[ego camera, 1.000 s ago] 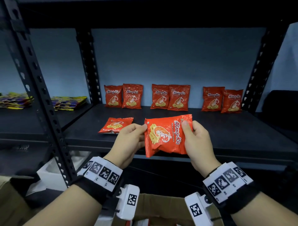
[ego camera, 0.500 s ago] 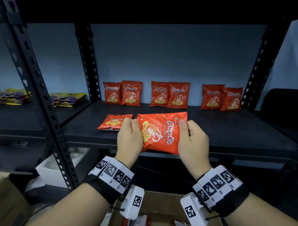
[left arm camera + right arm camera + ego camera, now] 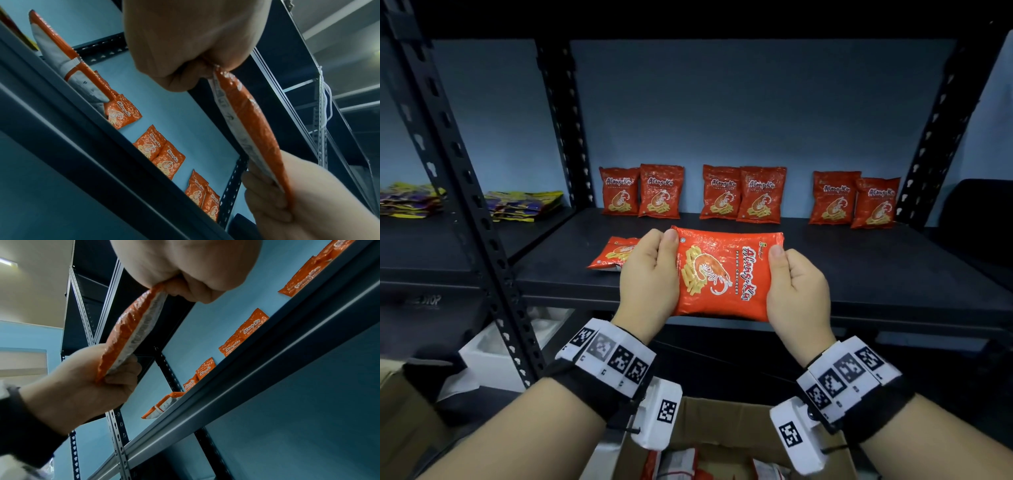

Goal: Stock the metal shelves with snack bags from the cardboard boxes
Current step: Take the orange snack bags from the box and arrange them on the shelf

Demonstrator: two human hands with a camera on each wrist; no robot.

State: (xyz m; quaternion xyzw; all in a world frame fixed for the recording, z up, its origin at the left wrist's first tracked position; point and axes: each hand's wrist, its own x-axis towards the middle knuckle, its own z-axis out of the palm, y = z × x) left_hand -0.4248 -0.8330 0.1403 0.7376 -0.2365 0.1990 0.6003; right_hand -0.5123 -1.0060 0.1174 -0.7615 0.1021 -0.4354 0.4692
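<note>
Black steel made up the metal shelf [image 3: 859, 260], and its deck ran wide from left to right under the hands, with most of the front half bare. Against the blue back wall stood a row of six red snack bags [image 3: 743, 193], upright and facing out, set in three pairs with gaps between the pairs. One more bag lay flat [image 3: 613, 253] on the deck, forward of the row and toward the left, partly hidden behind the left hand in the head view. Below the wrists sat the open cardboard box [image 3: 722, 411], with more packets showing inside it.

Over the front part of the shelf, the held snack bag [image 3: 722, 274] was turned on its side, so its long axis ran from hand to hand and its printed face looked up at the head camera. The left hand [image 3: 649, 277] pinched one short end, thumb on the printed face and fingers curled behind; the left wrist view showed that end nipped in the fist. The right hand [image 3: 796, 291] pinched the other short end the same way.

Both hands were equally near the shelf, and the bag hung clear of the deck, not touching it. The row stood straight ahead and farther back. To match that row, I judged the bag needed a quarter turn to bring one short end down, then a push away from the body, probably into open deck in front of the row.
</note>
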